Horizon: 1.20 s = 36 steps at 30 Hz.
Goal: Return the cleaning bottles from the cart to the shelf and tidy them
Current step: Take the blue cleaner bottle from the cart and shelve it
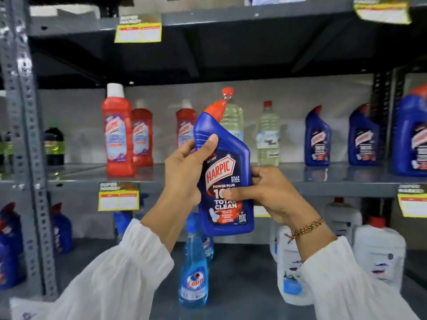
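Both hands hold a blue plastic toilet-cleaner bottle with an angled red cap [225,172] up in front of the grey metal shelf [323,179], label toward the person: the left hand [184,174] has its fingers [209,143] wrapped round the shoulder, the right hand [272,195] pinches the lower body. The step in hand looks like carrying this bottle to its place. Matching blue angled-neck bottles [317,137] stand beyond and to the right of the fingers, so the next move probably calls for shifting it there and setting it upright, label forward.
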Each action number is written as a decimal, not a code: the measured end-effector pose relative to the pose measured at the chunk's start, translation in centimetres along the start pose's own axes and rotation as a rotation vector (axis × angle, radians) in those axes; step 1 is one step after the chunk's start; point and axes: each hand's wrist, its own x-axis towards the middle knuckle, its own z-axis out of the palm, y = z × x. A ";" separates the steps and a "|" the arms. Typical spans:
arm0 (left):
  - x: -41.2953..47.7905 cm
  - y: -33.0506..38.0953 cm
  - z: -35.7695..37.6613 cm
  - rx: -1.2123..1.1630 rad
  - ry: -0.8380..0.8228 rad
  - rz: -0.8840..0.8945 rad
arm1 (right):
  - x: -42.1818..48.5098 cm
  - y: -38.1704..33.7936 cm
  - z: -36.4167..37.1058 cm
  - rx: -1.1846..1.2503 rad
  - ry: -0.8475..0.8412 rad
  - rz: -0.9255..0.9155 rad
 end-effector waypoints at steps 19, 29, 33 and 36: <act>9.3 -10.3 25.0 0.186 -0.414 -0.122 | 2.1 0.7 -26.1 0.070 0.608 -0.201; 11.2 -16.4 29.7 0.202 -0.358 -0.079 | 3.3 3.8 -32.9 0.117 0.540 -0.093; 11.3 -17.2 30.0 0.189 -0.328 -0.050 | 3.4 4.1 -33.4 0.101 0.527 -0.085; 11.2 -17.4 30.0 0.226 -0.314 -0.034 | 3.1 4.0 -33.2 0.070 0.549 -0.083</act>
